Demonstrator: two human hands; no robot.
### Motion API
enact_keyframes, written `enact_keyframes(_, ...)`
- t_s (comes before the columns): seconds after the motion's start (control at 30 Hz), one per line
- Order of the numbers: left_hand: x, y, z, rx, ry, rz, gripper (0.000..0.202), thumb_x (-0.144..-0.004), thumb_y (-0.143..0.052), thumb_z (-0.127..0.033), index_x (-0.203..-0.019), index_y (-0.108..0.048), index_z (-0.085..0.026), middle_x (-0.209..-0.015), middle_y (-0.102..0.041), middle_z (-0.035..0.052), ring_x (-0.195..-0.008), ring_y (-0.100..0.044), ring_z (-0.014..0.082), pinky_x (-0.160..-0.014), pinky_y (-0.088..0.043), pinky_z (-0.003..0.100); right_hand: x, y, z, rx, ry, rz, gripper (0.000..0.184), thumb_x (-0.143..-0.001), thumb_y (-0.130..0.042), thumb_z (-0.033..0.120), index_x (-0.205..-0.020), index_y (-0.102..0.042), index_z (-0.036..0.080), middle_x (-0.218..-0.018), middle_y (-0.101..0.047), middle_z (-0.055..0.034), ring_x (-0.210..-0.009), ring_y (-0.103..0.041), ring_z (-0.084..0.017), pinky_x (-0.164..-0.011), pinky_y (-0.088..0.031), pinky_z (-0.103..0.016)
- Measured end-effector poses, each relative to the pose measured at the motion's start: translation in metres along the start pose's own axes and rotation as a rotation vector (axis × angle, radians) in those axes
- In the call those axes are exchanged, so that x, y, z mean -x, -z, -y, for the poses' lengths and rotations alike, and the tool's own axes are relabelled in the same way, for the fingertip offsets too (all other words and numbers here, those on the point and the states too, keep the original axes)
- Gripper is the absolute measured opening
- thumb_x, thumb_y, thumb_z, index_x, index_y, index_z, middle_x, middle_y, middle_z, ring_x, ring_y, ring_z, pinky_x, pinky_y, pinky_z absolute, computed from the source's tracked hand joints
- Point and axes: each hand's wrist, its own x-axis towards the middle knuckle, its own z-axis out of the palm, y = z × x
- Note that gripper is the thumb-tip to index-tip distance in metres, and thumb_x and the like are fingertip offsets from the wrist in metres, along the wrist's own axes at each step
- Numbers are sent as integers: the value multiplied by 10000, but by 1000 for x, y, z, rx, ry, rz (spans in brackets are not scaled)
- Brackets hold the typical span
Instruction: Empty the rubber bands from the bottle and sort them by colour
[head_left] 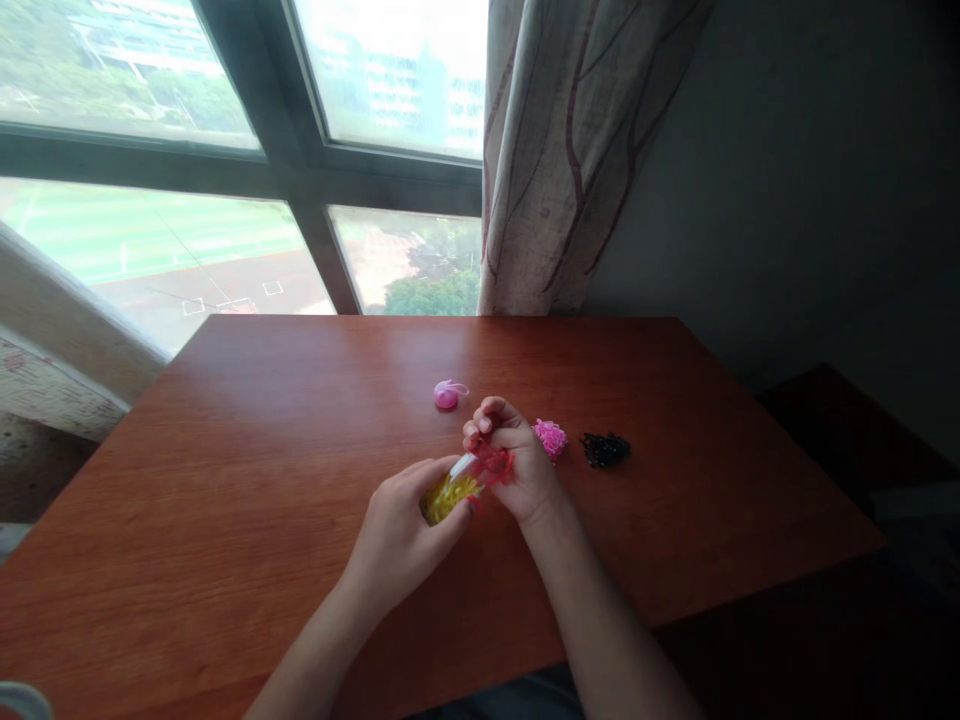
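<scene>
My left hand (401,530) is closed around a small see-through container (451,492) with yellow bits in it that look like small rubber bands. A white rim or flap shows at its top end. My right hand (525,470) is curled, palm turned up, beside that end. A clump of red rubber bands (491,462) lies in its fingers and palm, close to the container's mouth. Just behind my right hand sits a pile of pink rubber bands (551,438), partly hidden by it. To the right of that is a pile of black rubber bands (606,450).
A round pink object with a loop (447,395) lies farther back on the brown wooden table (262,480). Beyond the table's back edge are a window (300,180) and a patterned curtain (555,150). Part of a white curved thing (26,700) shows at the lower left corner.
</scene>
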Motion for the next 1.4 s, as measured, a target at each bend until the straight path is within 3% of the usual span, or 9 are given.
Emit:
enact_keyframes(0.2, 1, -2, 1, 11, 13, 3, 325, -849, -597, -265, -1155, -669, -183, -995, -726, 38, -846, -656, 193, -755, -485, 269, 2, 0, 1, -65, 8, -15, 307, -497, -484, 10, -700, -636, 183, -602, -533, 40, -604, -523, -100, -566, -446, -189)
enact_keyframes(0.43, 0, -2, 0, 4, 6, 0, 342, -856, -604, -271, -1184, -649, -186, -1012, -722, 38, -864, -657, 193, -773, -480, 272, 3, -1, 6, -211, -16, -63, 85, -706, -554, 173, -754, -624, 176, -647, -530, 22, -630, -524, -99, -576, -454, -186)
enact_keyframes(0.53, 1, -2, 1, 4, -6, 3, 319, -857, -607, -273, -1163, -654, -194, -1042, -718, 42, -887, -656, 197, -786, -479, 275, 3, -2, 7, -218, 0, -76, 104, -708, -539, 177, -757, -631, 175, -659, -543, 17, -631, -525, -99, -580, -459, -184)
enact_keyframes(0.63, 0, -1, 3, 9, -18, 5, 315, -858, -608, -272, -1160, -658, -198, -1054, -719, 41, -890, -656, 196, -792, -480, 278, 5, -4, 6, -163, 41, -67, 199, -611, -504, 113, -748, -629, 187, -660, -566, 12, -647, -544, -114, -591, -474, -201)
enact_keyframes(0.8, 1, 2, 5, 42, -49, 1, 354, -848, -613, -234, -1199, -650, -198, -1047, -720, 35, -887, -659, 190, -794, -485, 272, 5, -4, 2, -63, 55, 40, 351, -525, -478, 2, -770, -644, 191, -673, -575, 36, -662, -562, -96, -630, -476, -191)
enact_keyframes(0.97, 2, 4, 6, 68, -52, -10, 345, -842, -622, -230, -1183, -658, -186, -1040, -719, 42, -894, -662, 193, -789, -491, 273, 3, 1, -3, -30, 31, 111, 376, -528, -506, -48, -775, -660, 190, -703, -585, 46, -734, -595, -101, -671, -485, -191)
enact_keyframes(1.27, 0, 1, 10, 103, -26, -14, 391, -843, -623, -221, -1233, -637, -201, -1116, -716, 43, -966, -667, 213, -842, -501, 293, 6, 0, 5, -116, -16, 85, 239, -626, -514, 125, -804, -668, 166, -700, -577, 4, -728, -583, -135, -688, -501, -247)
enact_keyframes(1.4, 1, 1, 10, 97, -22, -16, 394, -849, -620, -231, -1242, -635, -198, -1153, -709, 58, -992, -663, 223, -853, -502, 300, 7, -1, 7, -128, -17, 66, 268, -591, -483, 154, -791, -659, 178, -701, -579, -3, -733, -581, -149, -705, -509, -277)
